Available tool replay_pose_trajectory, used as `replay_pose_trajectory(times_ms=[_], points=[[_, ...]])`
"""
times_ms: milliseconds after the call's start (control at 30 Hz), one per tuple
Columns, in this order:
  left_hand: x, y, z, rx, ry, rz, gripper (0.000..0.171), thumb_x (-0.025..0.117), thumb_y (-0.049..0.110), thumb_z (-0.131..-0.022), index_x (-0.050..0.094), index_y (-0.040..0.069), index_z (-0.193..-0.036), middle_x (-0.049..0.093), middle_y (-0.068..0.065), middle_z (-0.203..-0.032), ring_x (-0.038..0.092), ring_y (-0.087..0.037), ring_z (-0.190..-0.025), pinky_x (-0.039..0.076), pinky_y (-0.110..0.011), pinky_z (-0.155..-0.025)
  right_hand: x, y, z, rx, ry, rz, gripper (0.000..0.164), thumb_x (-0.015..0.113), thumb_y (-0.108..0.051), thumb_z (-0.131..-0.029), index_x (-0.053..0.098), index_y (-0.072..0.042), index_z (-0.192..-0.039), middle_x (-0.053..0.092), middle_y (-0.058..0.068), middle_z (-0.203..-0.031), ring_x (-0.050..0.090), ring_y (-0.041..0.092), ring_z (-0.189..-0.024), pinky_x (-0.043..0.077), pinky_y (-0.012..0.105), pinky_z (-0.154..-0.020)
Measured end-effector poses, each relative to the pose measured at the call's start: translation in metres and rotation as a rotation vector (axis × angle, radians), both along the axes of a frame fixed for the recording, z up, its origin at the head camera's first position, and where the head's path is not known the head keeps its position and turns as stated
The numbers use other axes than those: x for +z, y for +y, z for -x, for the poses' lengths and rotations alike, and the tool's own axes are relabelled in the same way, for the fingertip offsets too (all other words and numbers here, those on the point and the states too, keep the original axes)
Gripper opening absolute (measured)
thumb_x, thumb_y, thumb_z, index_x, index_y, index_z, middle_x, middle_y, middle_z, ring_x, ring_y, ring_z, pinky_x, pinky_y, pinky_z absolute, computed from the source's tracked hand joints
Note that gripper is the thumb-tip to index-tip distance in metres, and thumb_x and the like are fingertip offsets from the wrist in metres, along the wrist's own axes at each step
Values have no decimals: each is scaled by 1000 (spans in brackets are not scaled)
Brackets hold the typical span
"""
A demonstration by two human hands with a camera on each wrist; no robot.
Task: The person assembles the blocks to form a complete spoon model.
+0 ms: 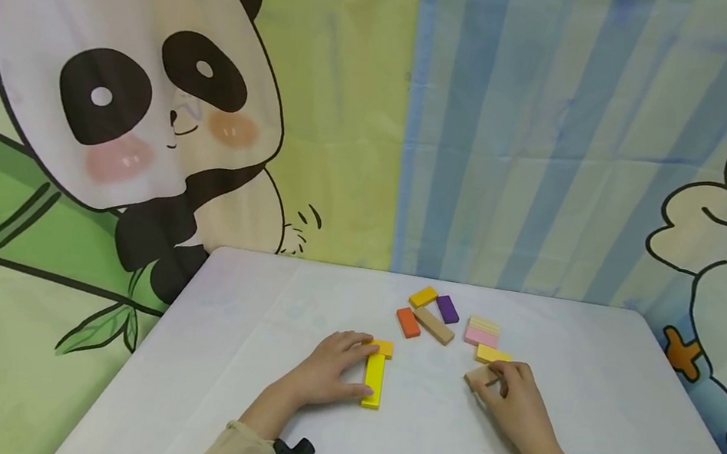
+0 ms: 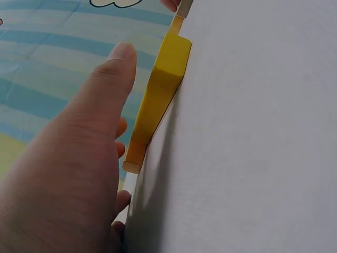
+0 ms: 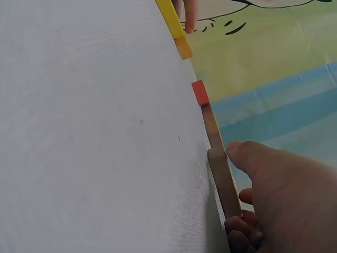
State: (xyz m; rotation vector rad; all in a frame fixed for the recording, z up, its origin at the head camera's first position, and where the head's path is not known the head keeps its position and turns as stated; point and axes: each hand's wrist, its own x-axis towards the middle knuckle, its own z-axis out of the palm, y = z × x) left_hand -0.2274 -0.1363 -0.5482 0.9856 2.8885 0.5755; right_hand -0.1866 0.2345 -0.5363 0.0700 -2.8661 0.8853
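Note:
A long yellow block [image 1: 373,382] lies on the white table, with a shorter orange-yellow block [image 1: 384,348] across its far end. My left hand [image 1: 331,371] spans the pair from the left, fingers at the short block and thumb near the long one's near end. The left wrist view shows that thumb straight beside the yellow block [image 2: 163,79]. To the right, my right hand [image 1: 522,411] pinches a plain wooden block [image 1: 477,378] between thumb and fingers. The right wrist view has this wooden block [image 3: 225,184] low over the tabletop, its far end partly hidden by fingers.
Beyond the hands lie an orange block [image 1: 408,322], a wooden block [image 1: 435,326], a purple block [image 1: 447,309] and an orange-yellow block [image 1: 423,297]. A pink block [image 1: 481,338], pale yellow pieces [image 1: 484,325] and a yellow block [image 1: 490,354] lie just past the right hand.

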Motion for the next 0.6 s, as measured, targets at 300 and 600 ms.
replay_pose_trajectory(times_ms=[300, 600], points=[[-3, 0, -1, 11, 46, 55, 79, 41, 82, -85, 36, 39, -151, 32, 11, -158, 27, -26, -149, 19, -49, -124, -6, 0, 5, 24, -4, -23, 70, 72, -50, -86, 54, -1, -132, 52, 21, -122, 50, 21, -84, 40, 27, -64], [-1, 2, -2, 18, 41, 56, 79, 41, 81, -85, 37, 39, -151, 33, 11, -158, 28, -26, -148, 19, -49, -124, 0, 0, 2, 51, 19, -34, 67, 75, -44, -86, 55, -2, -134, 54, 20, -125, 52, 23, -91, 46, 35, -72]])
